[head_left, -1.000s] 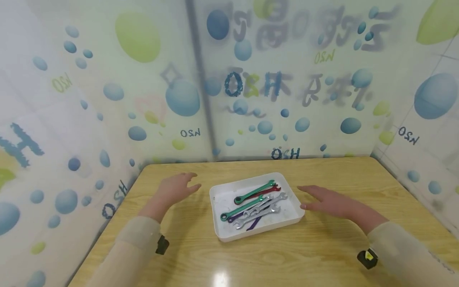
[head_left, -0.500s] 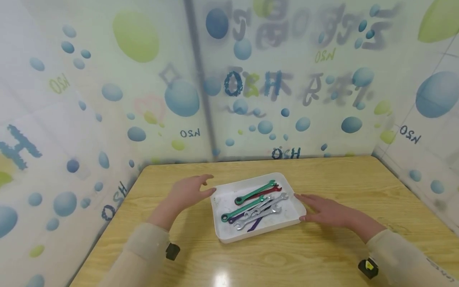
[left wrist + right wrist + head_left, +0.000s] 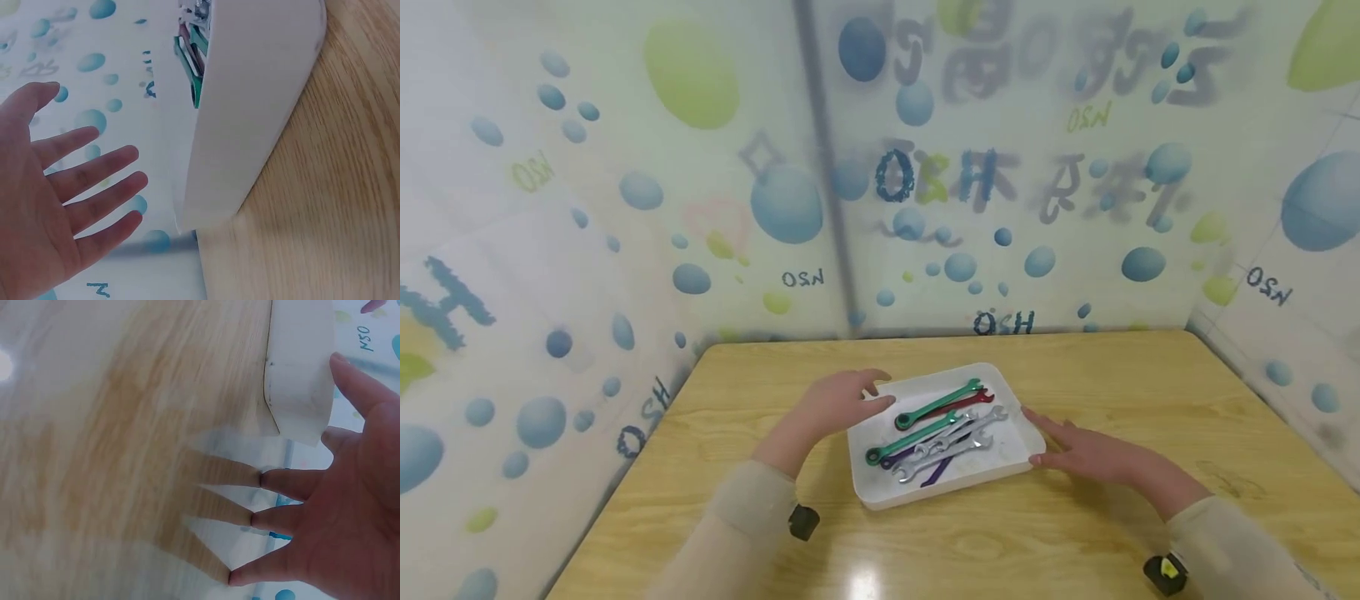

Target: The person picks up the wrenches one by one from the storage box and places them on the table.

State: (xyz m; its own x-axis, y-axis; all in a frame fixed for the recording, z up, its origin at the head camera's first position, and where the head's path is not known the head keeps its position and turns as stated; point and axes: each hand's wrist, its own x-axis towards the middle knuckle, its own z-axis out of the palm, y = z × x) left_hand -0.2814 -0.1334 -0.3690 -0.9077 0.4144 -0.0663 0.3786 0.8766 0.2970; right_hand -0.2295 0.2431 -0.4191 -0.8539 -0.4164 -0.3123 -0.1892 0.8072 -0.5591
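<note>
A white tray [image 3: 868,498] on the wooden table holds several wrenches: a green one [image 3: 936,404] and a red one [image 3: 967,401] at the back, another green one [image 3: 910,438], silver ones [image 3: 951,452] and purple ones in front. My left hand [image 3: 835,404] hovers over the tray's back left corner, fingers spread and holding nothing; the left wrist view shows the palm [image 3: 37,206] beside the tray wall [image 3: 250,94]. My right hand [image 3: 1093,452] is at the tray's right side, thumb and fingers spread along it; in the right wrist view the hand [image 3: 350,506] is by the tray's end [image 3: 300,381].
The wooden table [image 3: 1000,550] extends around the tray on every side. A wall [image 3: 925,275] with blue and green dots and lettering stands behind it, with another wall along the left. A dark wrist device [image 3: 803,522] hangs below the left sleeve.
My left hand has moved right, from beside the tray to its back left corner. My right hand has come in to the tray's right side. The tray and wrenches lie much as before.
</note>
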